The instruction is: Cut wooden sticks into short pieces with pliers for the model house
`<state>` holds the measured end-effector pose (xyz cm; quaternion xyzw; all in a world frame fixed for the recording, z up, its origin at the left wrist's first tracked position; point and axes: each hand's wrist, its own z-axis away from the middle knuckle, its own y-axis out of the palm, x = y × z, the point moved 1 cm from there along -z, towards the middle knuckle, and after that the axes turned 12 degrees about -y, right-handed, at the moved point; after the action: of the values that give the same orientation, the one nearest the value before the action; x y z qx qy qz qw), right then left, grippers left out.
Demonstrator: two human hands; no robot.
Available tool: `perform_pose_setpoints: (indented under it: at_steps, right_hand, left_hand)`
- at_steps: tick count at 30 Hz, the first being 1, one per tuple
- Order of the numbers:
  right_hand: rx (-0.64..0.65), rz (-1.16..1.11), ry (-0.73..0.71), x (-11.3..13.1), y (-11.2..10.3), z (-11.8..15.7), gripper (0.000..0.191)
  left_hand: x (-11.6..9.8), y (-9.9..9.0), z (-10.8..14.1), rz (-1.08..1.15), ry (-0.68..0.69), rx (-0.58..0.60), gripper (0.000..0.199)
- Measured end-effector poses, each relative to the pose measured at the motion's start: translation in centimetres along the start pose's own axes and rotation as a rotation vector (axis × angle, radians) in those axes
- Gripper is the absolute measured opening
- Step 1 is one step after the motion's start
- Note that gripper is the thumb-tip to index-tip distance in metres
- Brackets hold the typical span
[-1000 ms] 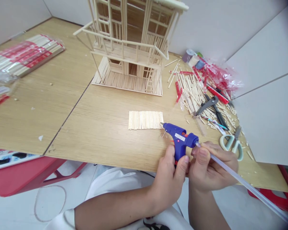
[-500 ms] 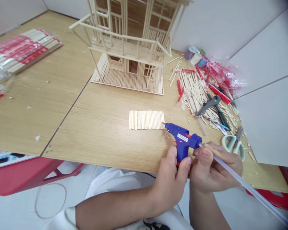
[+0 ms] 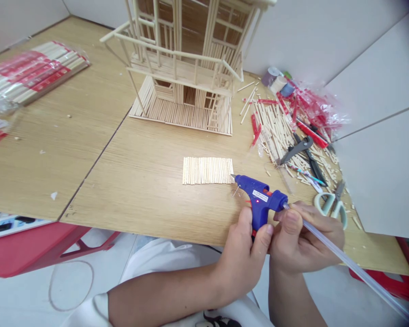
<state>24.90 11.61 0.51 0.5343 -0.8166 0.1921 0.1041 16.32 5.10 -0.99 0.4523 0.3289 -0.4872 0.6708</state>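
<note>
Up the table (image 3: pixel 129 190) from the left hand (image 3: pixel 241 268), a flat panel of wooden sticks (image 3: pixel 207 170) lies beside the gun's nozzle. The left fingers curl tightly round the grip of a blue hot glue gun (image 3: pixel 259 202); the right hand's (image 3: pixel 305 240) fingers pinch a clear glue stick (image 3: pixel 347 261) at the gun's rear, just short of pale green scissors (image 3: pixel 329 206).

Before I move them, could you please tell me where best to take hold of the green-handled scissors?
Probably grip the scissors' pale green finger loops, coming from the table's near side: they face you, while the blades point away into the scattered sticks.
</note>
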Motion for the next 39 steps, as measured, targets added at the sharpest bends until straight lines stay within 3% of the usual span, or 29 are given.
perform_pose_setpoints:
  at_steps: [39]
  right_hand:
    - [-0.026, 0.008, 0.006, -0.33, 0.1, 0.08, 0.023]
  left_hand:
    - [0.62, 0.21, -0.28, -0.03, -0.011, 0.021, 0.027]
